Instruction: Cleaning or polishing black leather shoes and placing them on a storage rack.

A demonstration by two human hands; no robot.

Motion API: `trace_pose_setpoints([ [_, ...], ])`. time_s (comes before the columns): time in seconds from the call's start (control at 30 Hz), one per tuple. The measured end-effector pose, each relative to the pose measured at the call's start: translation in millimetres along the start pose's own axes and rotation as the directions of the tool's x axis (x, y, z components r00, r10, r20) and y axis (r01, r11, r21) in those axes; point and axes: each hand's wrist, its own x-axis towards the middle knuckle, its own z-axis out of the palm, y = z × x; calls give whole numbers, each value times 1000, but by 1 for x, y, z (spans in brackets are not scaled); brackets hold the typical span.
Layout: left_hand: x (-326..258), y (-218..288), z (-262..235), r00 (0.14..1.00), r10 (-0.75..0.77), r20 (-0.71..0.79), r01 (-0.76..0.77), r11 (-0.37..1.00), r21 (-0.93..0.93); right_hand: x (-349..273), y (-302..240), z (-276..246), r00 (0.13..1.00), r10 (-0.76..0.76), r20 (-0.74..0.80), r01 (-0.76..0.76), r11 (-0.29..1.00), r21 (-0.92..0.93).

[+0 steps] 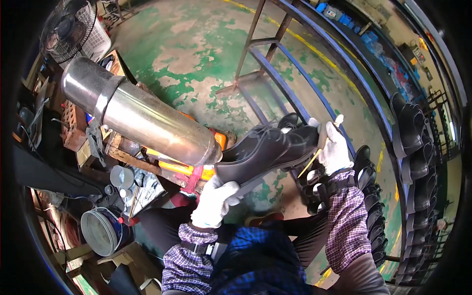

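Note:
A black lace-up shoe (268,152) is held tilted in front of me, its toe pointing right. My left hand (214,199), in a white glove, is closed around its heel end from below. At the toe end my right hand (335,152), also gloved in white, is closed on a thin yellow stick (309,163) that slants down to the left. Whether a brush head sits on the stick, I cannot make out. The right fingers are beside the toe; whether they press on it is unclear. Behind the shoe, another black shoe (290,119) shows partly.
A large metal cylinder (157,125) reaches toward the shoe's heel from the left. A blue metal rack (314,81) runs along the right, with rows of black shoes (410,125). Left lie a cluttered bench, small cups (121,177), a bucket (101,231) and a fan (66,29).

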Motion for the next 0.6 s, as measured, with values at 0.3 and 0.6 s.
trace_pose_setpoints([
  [0.3,-73,-19,-74,995,-39,-90,23,985,-169,-52,48,36,989,131,68,-132,991,3],
  [0.6,-94,-60,-68,999,-40,32,45,982,-184,-62,42,24,989,8,150,-13,1000,27],
])
